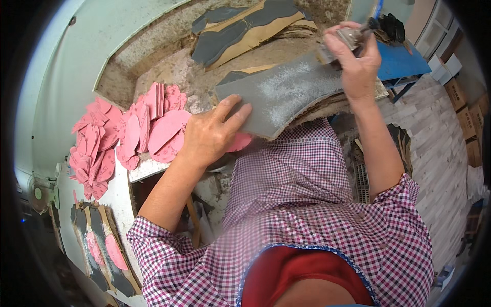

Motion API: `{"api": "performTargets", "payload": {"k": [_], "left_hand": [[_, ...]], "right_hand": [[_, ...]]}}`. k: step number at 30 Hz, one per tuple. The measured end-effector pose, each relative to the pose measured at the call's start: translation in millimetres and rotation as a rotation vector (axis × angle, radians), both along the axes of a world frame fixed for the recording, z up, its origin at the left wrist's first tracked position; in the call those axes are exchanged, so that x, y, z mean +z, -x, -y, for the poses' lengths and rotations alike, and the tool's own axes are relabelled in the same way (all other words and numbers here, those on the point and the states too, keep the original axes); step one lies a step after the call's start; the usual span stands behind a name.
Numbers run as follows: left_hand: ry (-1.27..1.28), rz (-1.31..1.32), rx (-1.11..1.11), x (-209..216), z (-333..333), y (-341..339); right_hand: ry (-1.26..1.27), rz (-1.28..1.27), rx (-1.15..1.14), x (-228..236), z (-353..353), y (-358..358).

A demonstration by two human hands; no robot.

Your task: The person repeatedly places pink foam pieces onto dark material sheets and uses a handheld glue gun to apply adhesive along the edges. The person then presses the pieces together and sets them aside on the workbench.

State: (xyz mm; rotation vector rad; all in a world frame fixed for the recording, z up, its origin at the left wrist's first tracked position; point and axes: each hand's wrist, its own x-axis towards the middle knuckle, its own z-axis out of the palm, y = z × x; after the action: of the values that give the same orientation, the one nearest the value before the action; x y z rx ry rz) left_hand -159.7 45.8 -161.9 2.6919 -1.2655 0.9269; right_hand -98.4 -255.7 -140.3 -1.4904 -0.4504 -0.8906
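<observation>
A dark grey panel [255, 100] is tilted up in front of me, its upper face streaked with a patchy white film. My left hand [208, 132] grips its near left edge, fingers lying on top and the thumb out of sight. Over the panel's far right end, my right hand [359, 66] is wrapped around a metal spray gun [352, 39], slightly blurred, with a blue hose [378, 9] running up from it. Beside my left hand lie heaps of pink cut pieces [166, 133], some oval.
Grey and tan panels [245, 33] are stacked at the back of a stained, walled worktop [123, 77]. More panels with pink ovals [105, 245] lie at lower left. A blue table [404, 64] and cardboard boxes [458, 102] stand to the right.
</observation>
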Motion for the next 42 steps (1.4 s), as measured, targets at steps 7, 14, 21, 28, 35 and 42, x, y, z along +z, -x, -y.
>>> {"api": "performTargets", "payload": {"k": [7,14,21,28,35,42], "left_hand": [[0.208,-0.415,0.218,-15,5,-7],[0.897,-0.847,0.274,-24,-6,-35],[1.315,-0.708,0.135,-10,-49,-11],[1.880,-0.326,0.386,21,-258,136],[1.680,0.178,1.264,51,-419,387],[0.440,0.356,2.203,66,-431,406]], "right_hand": [[-0.449,0.016,0.233,-3,19,27],[-0.681,-0.108,0.646,-29,6,29],[-0.918,-0.428,0.675,-78,-1,1],[-0.815,-0.432,0.874,-77,30,14],[-0.921,-0.533,0.808,-79,47,30],[-0.869,-0.510,0.664,-87,68,26]]}}
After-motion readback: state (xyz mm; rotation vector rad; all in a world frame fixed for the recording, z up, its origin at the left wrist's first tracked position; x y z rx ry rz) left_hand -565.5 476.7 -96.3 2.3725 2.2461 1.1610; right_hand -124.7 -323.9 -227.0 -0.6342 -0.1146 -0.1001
